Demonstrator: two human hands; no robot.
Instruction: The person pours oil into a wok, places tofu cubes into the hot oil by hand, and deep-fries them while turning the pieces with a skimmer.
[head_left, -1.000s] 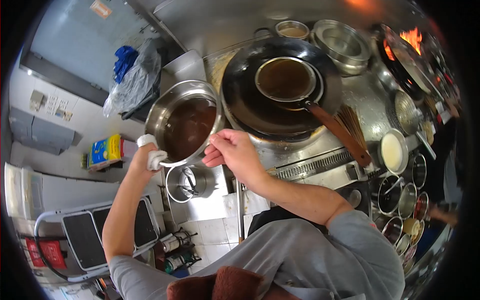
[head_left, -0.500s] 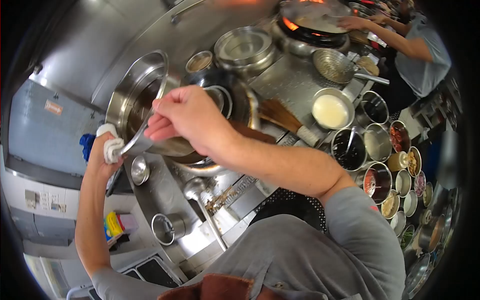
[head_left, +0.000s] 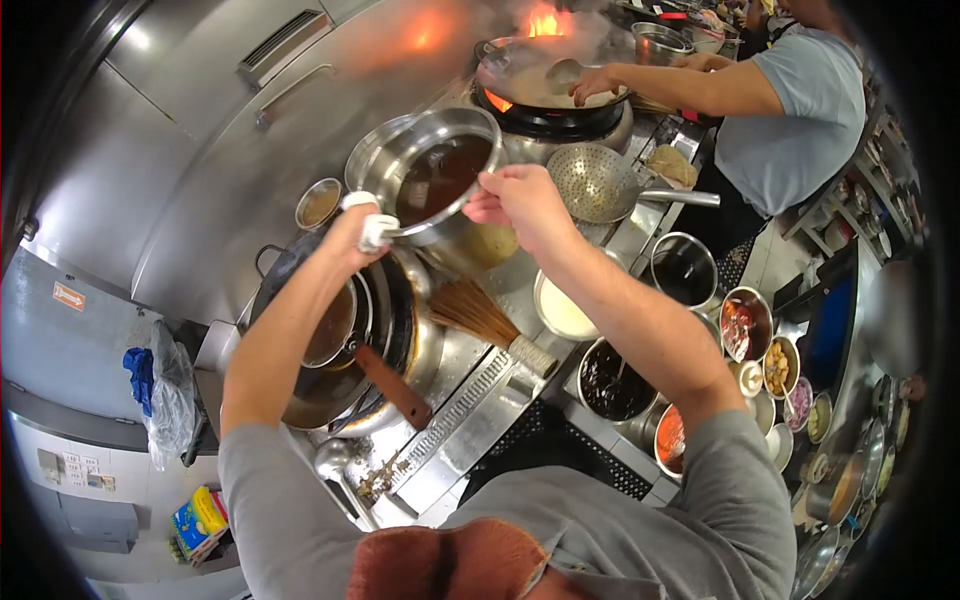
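Since the earlier frame, the steel pot (head_left: 428, 133) has moved from beside the big wok (head_left: 268, 295) towards the far burner, and my camera view has swung with it.

Left hand (head_left: 350, 240): closed on the pot's near-left rim through a folded white cloth (head_left: 377, 232). Right hand (head_left: 528, 205): thumb and fingertips pinching the rim on the opposite side. Pot hangs between the two, brown liquid inside. My reading of the step: a two-handed carry over the range. From here the move calls for matched height at both hands; a dip at either rim could spill the load.

Just below the grip, nearer the body: a bristle brush (head_left: 475, 310) on the steel top, and the big wok to its left with a wooden handle (head_left: 392, 385) across it. A ladle (head_left: 335, 460) lies lower left. Right of the brush, under the right forearm, a bowl of white liquid (head_left: 562, 308) narrows the room there.

Beyond the left hand, a small bowl (head_left: 320, 203). A steel basin (head_left: 362, 150) sits behind the pot, partly hidden; I cannot tell whether they touch. Past the right hand, a perforated strainer (head_left: 585, 185). Farthest, a co-worker (head_left: 790, 125) reaches over a steaming wok (head_left: 525, 85) beside open flame (head_left: 548, 20), the main hazard.
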